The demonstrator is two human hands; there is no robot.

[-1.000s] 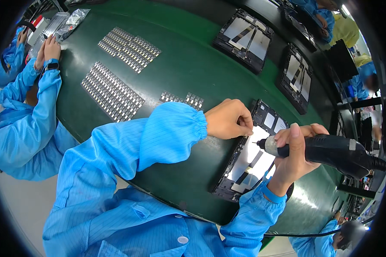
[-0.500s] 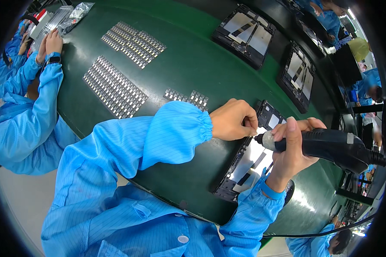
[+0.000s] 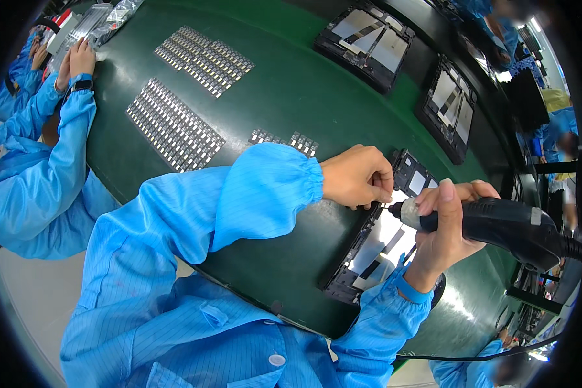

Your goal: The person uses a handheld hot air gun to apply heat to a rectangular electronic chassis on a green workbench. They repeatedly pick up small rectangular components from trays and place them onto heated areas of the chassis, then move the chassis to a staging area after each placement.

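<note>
My right hand (image 3: pixel 445 227) grips a black electric screwdriver (image 3: pixel 506 224), its tip pointing left over the upper edge of a black-framed flat panel (image 3: pixel 375 251) on the green belt (image 3: pixel 291 97). My left hand (image 3: pixel 357 176) is curled with fingertips pinched right at the driver's tip, resting on the panel's edge. Whether the fingers pinch a small part is hidden. Both my arms wear blue sleeves.
Two more black-framed panels (image 3: pixel 367 40) (image 3: pixel 449 107) lie farther along the belt. Rows of small grey parts (image 3: pixel 173 124) (image 3: pixel 204 59) cover the belt's left, with two short strips (image 3: pixel 284 140) near my left sleeve. A co-worker's blue sleeve (image 3: pixel 58 136) reaches onto the belt at left.
The view has shifted slightly; my right hand and screwdriver have drawn closer to my left hand, so the tip now meets my left fingertips at the panel's edge.
</note>
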